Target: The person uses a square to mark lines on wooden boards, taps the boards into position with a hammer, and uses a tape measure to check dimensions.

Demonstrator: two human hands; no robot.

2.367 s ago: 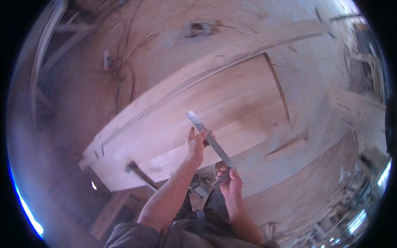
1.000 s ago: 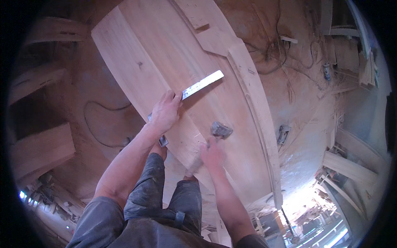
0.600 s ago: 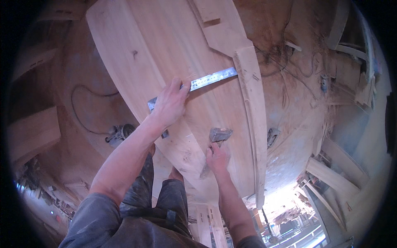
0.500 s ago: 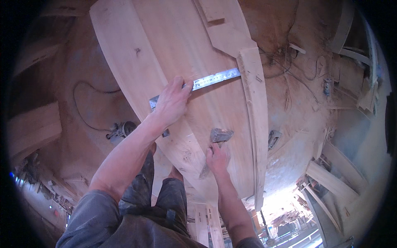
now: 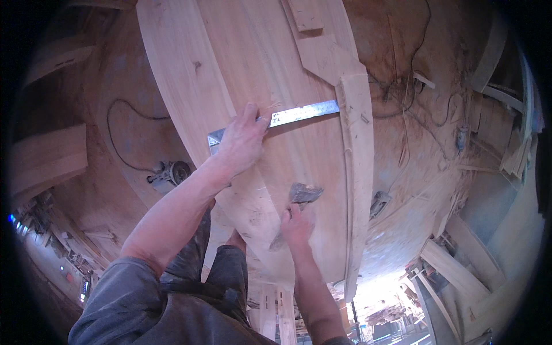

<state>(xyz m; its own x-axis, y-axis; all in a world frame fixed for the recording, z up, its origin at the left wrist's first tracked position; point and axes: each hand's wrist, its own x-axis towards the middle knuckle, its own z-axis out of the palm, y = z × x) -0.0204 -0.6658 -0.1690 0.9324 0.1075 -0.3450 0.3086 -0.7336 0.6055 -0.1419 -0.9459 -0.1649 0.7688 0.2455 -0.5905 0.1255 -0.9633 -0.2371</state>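
Observation:
A metal try square (image 5: 303,112) lies across a long, pale wooden panel (image 5: 247,63). Its blade reaches right to the raised wooden strip, and its stock sits at the panel's left edge. My left hand (image 5: 244,138) is closed over the square near the stock, pressing it to the wood. Lower down, my right hand (image 5: 298,223) grips a hatchet-like tool (image 5: 305,193) with a dark, wedge-shaped metal head. The fist covers most of its handle. That head is over the panel; whether it touches the wood I cannot tell.
A raised wooden strip (image 5: 355,155) runs along the panel's right side. On the dusty floor, a power tool (image 5: 171,173) with a cord lies to the left. Another tool (image 5: 379,203) rests to the right, beside loose cords. Stacked planks (image 5: 457,267) stand at the lower right.
The view has shifted slightly, so the panel sits a little further right at its far end. Both hands keep their grips, and the square stays in place across the panel.

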